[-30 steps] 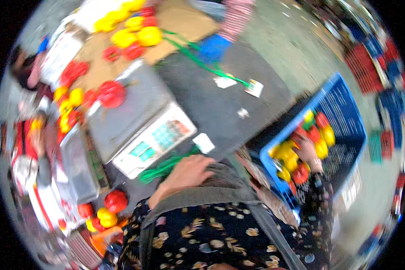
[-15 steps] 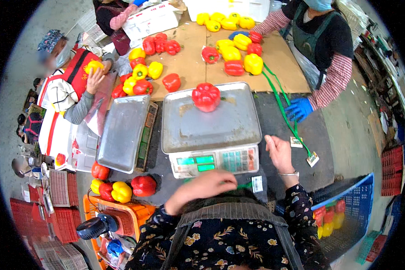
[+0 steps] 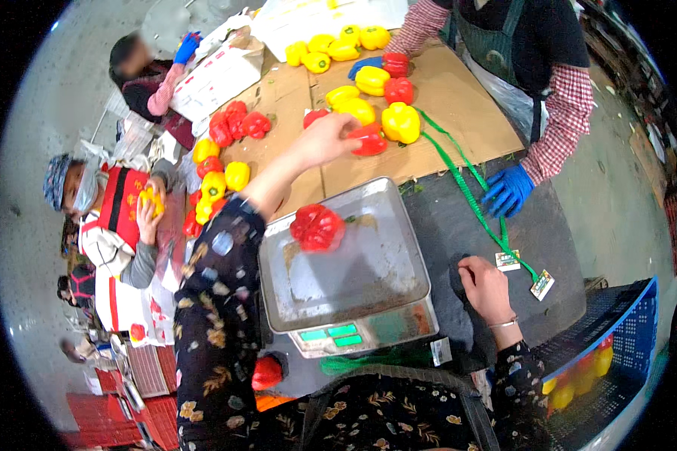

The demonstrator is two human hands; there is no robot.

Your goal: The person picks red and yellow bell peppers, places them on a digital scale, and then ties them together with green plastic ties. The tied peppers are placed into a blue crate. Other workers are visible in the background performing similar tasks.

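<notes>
My left hand [image 3: 323, 142] reaches far across the table. Its fingers close on the near-left end of a red bell pepper [image 3: 371, 140], which lies beside a yellow bell pepper [image 3: 401, 122]. Under that arm, another red bell pepper [image 3: 316, 228] sits on the metal pan [image 3: 361, 282] of a weighing scale with lit green displays [image 3: 329, 332]. My right hand [image 3: 487, 288] rests on the dark tabletop right of the scale, loosely curled with thumb and forefinger apart, and nothing shows in it. Green tie straps [image 3: 461, 180] with printed tags lie beyond it.
Across the table stands a co-worker whose blue-gloved hand [image 3: 510, 190] rests near the straps. Red and yellow peppers cover parts of the cardboard [image 3: 278, 94]. A blue crate [image 3: 632, 331] with bagged peppers is at the lower right. Two more people work at the left.
My left hand has moved from in front of the scale out to the red pepper on the cardboard. The view has shifted and tilted. My right hand stays beside the scale.
</notes>
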